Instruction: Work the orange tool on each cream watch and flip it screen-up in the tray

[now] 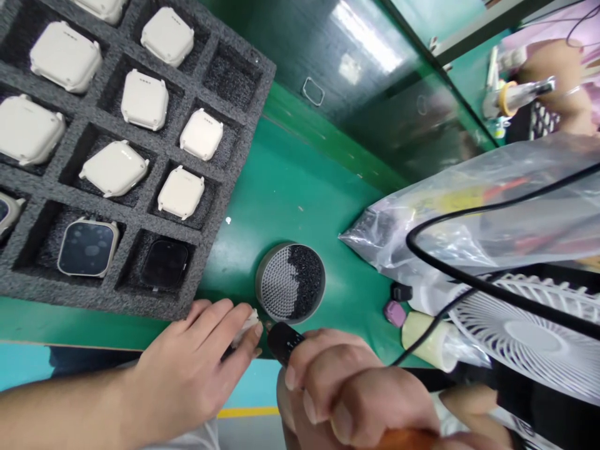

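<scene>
My left hand [197, 356] pinches a small white piece [246, 326] at its fingertips, at the lower edge of the green mat. My right hand [347, 394] is wrapped around a black handheld tool [284, 342], whose tip sits close to the white piece. Just above both hands stands a round metal tin [290, 282] filled with black bristle-like foam. A dark grey foam tray [262, 69] lies to the upper left, its square cells holding several cream-backed watch bodies [144, 100] and several with dark glass faces up [88, 248].
A clear plastic bag [459, 219] and a white desk fan [520, 331] lie at right, crossed by a black cable [497, 281]. A pink block [395, 314] sits near the fan. At the upper right, a co-worker's arm [548, 81] in a pink sleeve holds a tool.
</scene>
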The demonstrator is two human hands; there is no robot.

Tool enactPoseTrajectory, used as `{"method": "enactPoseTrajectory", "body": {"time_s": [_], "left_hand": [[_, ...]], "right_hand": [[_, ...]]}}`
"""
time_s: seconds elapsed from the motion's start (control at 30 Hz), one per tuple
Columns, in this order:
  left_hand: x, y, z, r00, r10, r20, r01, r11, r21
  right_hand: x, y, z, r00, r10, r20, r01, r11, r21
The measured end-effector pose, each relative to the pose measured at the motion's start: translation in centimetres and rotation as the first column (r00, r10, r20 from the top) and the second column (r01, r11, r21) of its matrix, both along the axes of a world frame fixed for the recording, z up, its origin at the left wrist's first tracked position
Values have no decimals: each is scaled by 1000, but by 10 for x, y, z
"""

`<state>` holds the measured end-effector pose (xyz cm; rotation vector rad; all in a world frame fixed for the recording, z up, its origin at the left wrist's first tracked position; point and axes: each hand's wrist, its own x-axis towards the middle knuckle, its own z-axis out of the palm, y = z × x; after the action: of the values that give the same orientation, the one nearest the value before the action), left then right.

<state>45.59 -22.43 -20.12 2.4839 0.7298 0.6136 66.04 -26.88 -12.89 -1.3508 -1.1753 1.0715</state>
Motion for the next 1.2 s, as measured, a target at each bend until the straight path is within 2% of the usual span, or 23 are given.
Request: {"method": "enactPoseTrajectory", "body": {"time_s": [0.1, 0.23, 0.37, 0.5, 0.57, 0.6, 0.67, 0.73, 0.8, 0.83, 1.0, 1.2], "left_hand": [[0, 0, 0, 1000, -2, 1, 2, 1000, 1], [1, 0, -1, 1000, 11, 1, -11, 1000, -5], [2, 0, -1, 1000, 14, -5, -14, 1000, -15], [2, 1, -1, 1000, 15, 3, -15, 999, -31], [2, 1, 0, 1000, 16, 2, -16, 1000, -18], [1, 1, 1, 1000, 21, -6, -21, 1000, -5], [0, 0, 1, 999, 26, -20, -25, 1000, 17], [-3, 0, 1, 1000, -15, -22, 15, 1000, 13], [-4, -1, 0, 996, -85, -12, 85, 996, -10], [-4, -2, -1, 995, -97, -5, 97, 995, -14], [2, -4, -2, 998, 57, 12, -58, 997, 42], [-2, -3, 0, 998, -31, 62, 35, 998, -53]], "right_hand": [[14, 7, 3, 977, 210, -36, -211, 977, -33], [23, 8, 5, 986, 168, -24, -169, 983, -72], [20, 10, 13, 977, 207, -44, -211, 967, -145], [3, 13, 11, 999, 41, 18, -38, 992, -118], [-4, 15, 2, 999, -2, 38, 2, 1000, -4], [-7, 15, -3, 999, -34, 37, 30, 994, 101], [-11, 16, -14, 986, -169, 6, 158, 933, 324], [-15, 17, -20, 924, -378, -66, 366, 818, 443], [-19, 18, -19, 849, -515, -123, 512, 739, 437], [-20, 17, -16, 822, -552, -137, 555, 725, 409], [-21, 12, 1, 822, -562, -93, 567, 794, 220], [-21, 14, -1, 785, -614, -87, 616, 757, 217]]}}
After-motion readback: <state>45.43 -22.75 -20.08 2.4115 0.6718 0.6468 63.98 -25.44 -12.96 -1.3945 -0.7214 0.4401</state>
